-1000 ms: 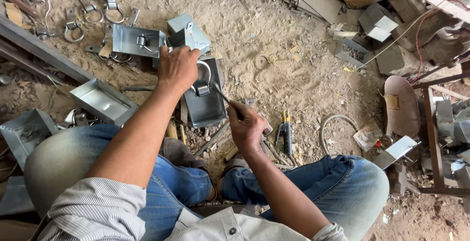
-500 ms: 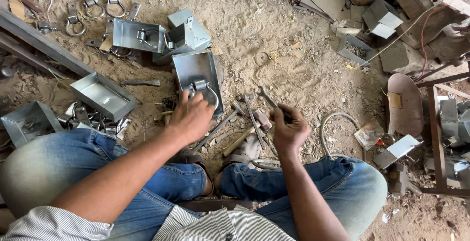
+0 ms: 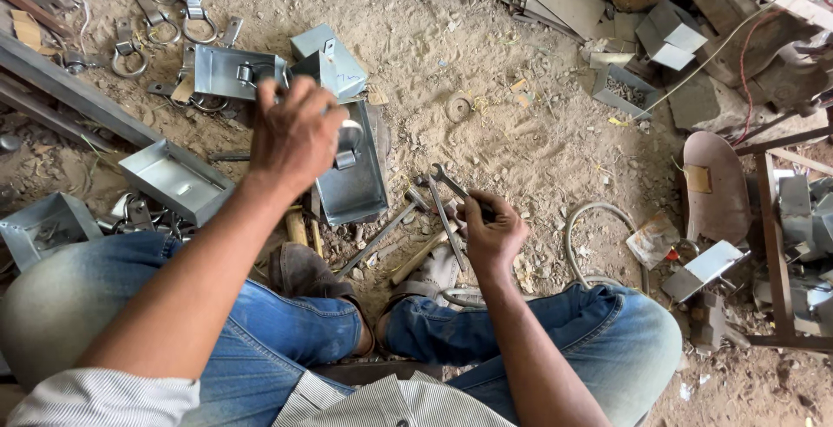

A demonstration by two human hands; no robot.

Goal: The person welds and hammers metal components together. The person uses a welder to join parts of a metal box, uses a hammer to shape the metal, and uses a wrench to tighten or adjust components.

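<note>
A grey metal lock case is being gripped at its upper end by the left hand, long axis running away from the knees. A spanner is being pinched by the right hand, just right of the case.

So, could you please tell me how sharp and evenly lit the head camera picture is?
Head view: soft, even daylight with no harsh shadows; mild glare on the metal box under the left hand; that hand looks slightly motion-blurred, while the right hand holding the spanner is sharp; edges look a little bent by the wide lens.
</note>
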